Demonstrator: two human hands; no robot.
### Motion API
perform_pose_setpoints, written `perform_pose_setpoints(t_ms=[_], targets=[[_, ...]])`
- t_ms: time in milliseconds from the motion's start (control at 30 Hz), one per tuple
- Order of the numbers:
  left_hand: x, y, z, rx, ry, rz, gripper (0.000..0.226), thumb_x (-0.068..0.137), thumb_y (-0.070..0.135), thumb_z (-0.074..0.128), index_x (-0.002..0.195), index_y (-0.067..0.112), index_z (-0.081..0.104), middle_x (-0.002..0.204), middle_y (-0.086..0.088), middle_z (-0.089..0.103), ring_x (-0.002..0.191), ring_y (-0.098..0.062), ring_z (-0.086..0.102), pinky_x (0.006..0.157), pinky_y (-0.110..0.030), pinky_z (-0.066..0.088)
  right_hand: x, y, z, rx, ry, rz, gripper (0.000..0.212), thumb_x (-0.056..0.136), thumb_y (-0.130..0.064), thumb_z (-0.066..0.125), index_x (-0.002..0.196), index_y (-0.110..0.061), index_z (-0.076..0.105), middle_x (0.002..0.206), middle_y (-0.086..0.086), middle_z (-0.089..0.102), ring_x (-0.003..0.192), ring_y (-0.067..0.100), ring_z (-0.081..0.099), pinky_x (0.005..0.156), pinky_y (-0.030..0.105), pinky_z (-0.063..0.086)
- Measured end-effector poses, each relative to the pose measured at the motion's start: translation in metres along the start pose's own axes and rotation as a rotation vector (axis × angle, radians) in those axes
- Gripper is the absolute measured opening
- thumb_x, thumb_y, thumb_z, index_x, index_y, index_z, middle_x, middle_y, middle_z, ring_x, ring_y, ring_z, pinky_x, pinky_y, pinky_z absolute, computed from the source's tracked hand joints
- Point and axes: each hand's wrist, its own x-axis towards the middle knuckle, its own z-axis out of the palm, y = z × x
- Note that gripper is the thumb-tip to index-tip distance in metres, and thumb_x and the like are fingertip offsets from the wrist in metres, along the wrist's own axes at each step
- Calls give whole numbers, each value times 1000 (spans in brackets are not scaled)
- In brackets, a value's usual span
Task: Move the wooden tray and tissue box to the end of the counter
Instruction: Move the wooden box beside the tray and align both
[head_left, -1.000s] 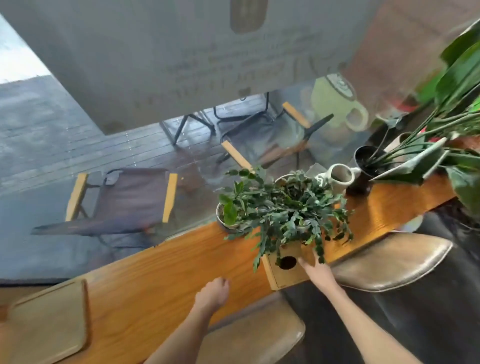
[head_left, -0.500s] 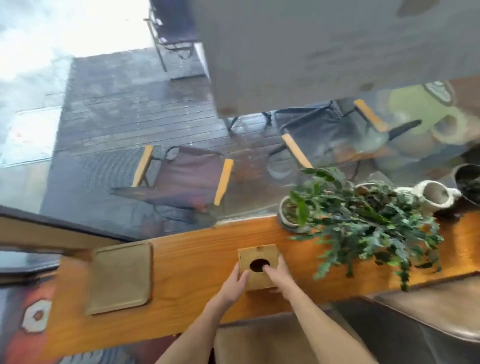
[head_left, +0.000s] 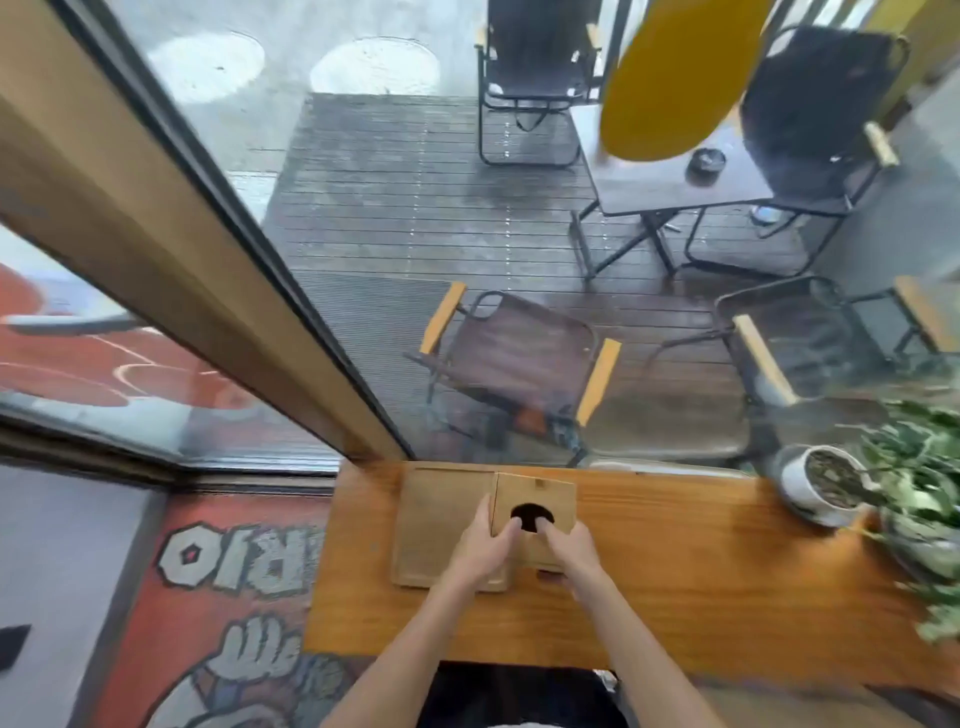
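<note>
At the left end of the counter (head_left: 675, 587), both my forearms reach forward, my left hand (head_left: 480, 551) and right hand (head_left: 569, 545) clamped on the near corners of the tissue box (head_left: 535, 496). It overlaps the right edge of the wooden tray (head_left: 436, 525), which lies flat.

A white pot (head_left: 821, 486) with dirt in it sits on the right of the counter (head_left: 675, 587), beside a leafy green plant (head_left: 919, 499). Outside the window are dark folding chairs (head_left: 511, 374) and a small table (head_left: 670, 174) on wet boards.
</note>
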Motion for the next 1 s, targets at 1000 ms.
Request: perform_pose_setpoints(t_ms=[1000], targets=[[54, -104, -250, -28, 244, -178, 38, 94, 23, 57, 131, 15, 51, 123, -8, 64, 115, -31, 59, 102, -51, 49, 19, -3, 169, -744, 126, -272, 69, 96, -4, 47, 159, -15, 21, 168, 9, 14, 157, 29, 3, 125, 42, 15]])
